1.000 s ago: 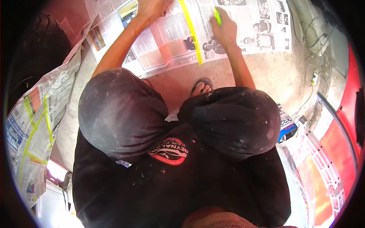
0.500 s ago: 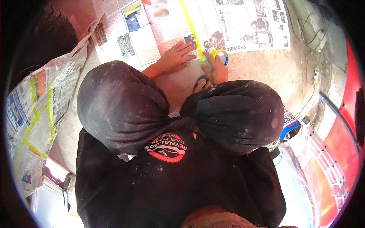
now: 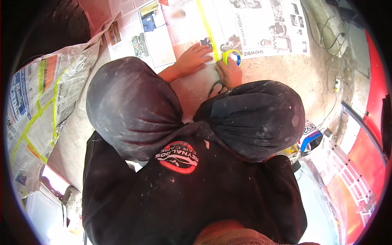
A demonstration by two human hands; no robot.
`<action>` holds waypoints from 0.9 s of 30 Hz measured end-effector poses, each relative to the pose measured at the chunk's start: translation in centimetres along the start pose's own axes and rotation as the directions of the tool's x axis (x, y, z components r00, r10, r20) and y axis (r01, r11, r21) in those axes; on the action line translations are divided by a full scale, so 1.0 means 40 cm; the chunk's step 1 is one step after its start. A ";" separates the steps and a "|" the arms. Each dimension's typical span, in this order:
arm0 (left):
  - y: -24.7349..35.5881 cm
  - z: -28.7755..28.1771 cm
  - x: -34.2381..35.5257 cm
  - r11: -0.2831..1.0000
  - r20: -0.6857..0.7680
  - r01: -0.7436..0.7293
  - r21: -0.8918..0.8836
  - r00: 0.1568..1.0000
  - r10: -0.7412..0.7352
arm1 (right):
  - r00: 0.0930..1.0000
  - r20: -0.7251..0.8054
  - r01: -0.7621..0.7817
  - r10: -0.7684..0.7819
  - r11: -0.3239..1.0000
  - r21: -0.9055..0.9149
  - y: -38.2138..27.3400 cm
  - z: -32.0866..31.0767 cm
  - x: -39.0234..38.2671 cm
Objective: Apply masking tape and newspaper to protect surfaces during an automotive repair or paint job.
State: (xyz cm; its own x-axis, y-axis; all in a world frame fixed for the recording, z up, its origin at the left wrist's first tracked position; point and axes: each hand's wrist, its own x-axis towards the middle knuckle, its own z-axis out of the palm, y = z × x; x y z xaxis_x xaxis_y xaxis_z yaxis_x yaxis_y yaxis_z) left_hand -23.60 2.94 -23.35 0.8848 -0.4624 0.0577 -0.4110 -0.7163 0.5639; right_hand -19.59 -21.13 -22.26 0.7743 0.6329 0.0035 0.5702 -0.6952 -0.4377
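Note:
I crouch over newspaper sheets point(image 3: 261, 24) spread on a bare concrete floor point(image 3: 294, 73). My left hand point(image 3: 192, 60) lies flat on the paper's near edge, fingers spread, beside a strip of yellow-green tape point(image 3: 206, 24) that runs up the seam between sheets. My right hand point(image 3: 230, 71) holds a roll of the same yellow-green tape point(image 3: 232, 56) at the strip's lower end, against the paper edge. My knees in dusty dark trousers point(image 3: 134, 106) fill the middle of the view and hide my forearms.
More newspaper joined with yellow-green tape point(image 3: 36, 98) covers the left side. Cables point(image 3: 330, 61) trail along the floor at the right. A red surface with white markings point(image 3: 367, 155) and a small blue-and-white package point(image 3: 310, 136) lie at the right.
Both hands have drawn back toward me, from far up the newspaper to its near edge. The tape roll came down along the strip with my right hand.

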 end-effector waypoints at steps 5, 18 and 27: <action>-0.002 0.017 0.017 0.999 -0.055 0.019 0.047 0.998 -0.017 | 0.994 -0.039 0.105 -0.105 0.994 -0.007 0.012 -0.006 0.013; 0.008 0.002 0.013 0.999 -0.070 -0.007 0.053 0.998 0.011 | 0.996 0.037 -0.082 0.081 0.996 0.021 0.013 -0.012 0.044; 0.012 -0.004 0.014 0.998 -0.039 -0.008 0.058 0.999 0.010 | 0.987 0.018 -0.158 0.158 0.954 0.254 0.029 -0.082 0.049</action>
State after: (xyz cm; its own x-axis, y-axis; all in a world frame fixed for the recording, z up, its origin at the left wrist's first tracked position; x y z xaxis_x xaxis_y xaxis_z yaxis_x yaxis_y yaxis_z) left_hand -23.27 2.41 -22.94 0.8885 -0.4488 0.0954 -0.4299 -0.7416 0.5150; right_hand -16.51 -21.81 -19.80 0.8498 0.5207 -0.0820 0.3524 -0.6768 -0.6463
